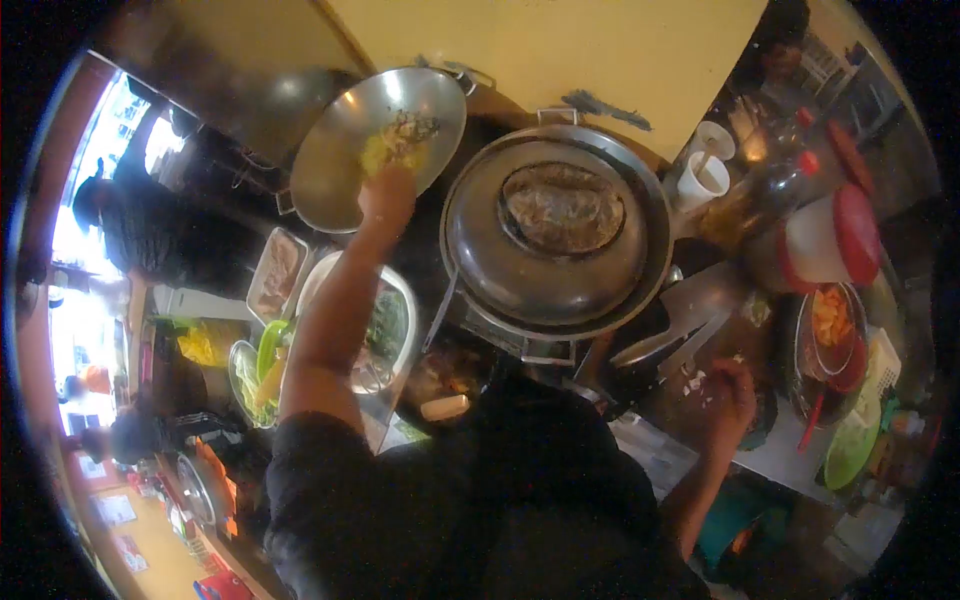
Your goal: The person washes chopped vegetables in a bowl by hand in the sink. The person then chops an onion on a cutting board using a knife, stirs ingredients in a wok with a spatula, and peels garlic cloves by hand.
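My left hand reaches into a tilted metal wok at the upper left. Its closed fingers meet a yellow-green clump, with brown scraps just beyond; whether the clump is held is unclear. My right hand is over a dark board at the right, fingers curled in. Small white chopped bits lie beside those fingertips, and what they pinch, if anything, is too small to make out. A wide-bladed cleaver and a knife rest near that hand.
A large domed lid covers a pan in the middle. Left of it stand a white bowl of greens and a tray of meat. At right are a white cup, a red-lidded tub and a strainer of orange pieces.
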